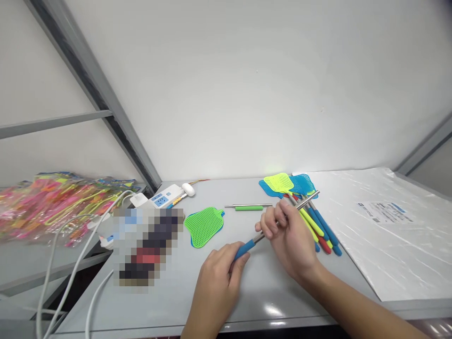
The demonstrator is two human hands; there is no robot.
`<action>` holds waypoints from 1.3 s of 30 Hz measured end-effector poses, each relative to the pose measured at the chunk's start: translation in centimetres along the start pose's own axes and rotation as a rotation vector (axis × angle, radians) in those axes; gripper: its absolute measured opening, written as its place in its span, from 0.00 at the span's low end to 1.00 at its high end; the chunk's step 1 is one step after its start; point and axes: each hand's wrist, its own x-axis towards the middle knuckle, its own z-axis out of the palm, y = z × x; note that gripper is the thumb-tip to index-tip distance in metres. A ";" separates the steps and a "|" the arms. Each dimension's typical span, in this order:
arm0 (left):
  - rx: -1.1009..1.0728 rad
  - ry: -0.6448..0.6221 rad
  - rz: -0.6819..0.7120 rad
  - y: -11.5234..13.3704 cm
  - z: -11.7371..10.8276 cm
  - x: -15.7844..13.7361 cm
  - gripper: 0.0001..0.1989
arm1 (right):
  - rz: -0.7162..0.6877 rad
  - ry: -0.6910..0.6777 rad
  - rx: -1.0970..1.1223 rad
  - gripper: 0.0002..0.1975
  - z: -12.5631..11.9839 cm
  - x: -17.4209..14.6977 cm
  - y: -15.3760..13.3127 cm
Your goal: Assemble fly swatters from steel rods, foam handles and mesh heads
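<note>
A metal rod with a blue grip (244,249) slants up to the right between my hands. My left hand (221,275) is closed around the blue grip. Farther up, my right hand (287,235) has its fingers curled around the bare metal, and the rod's end sticks out past it. Beyond them on the table lies a separate metal rod with a green grip (249,208). Left of that rest stacked swatter heads, a green mesh one (205,227) over a blue one. Behind my right hand is a pile of fly swatters (278,181) with yellow, blue and red handles.
A large white plastic package (399,254) with a label covers the table's right side. At the left are a power strip (164,197), white cables (76,263), a pixelated patch and bagged colourful goods (52,207). Metal frame posts (102,99) stand against the wall.
</note>
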 end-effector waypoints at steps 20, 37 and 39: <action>-1.001 0.300 -0.273 1.8 -0.8 -0.4 0.20 | 0.150 0.124 0.278 0.12 0.0 0.1 -0.2; -1.350 0.540 -0.526 2.6 -1.5 -0.1 0.24 | 0.108 0.107 0.159 0.11 2.7 -1.0 3.3; -1.354 0.566 -0.528 2.9 -1.5 -0.2 0.24 | 0.113 0.102 0.150 0.11 3.2 -1.0 3.3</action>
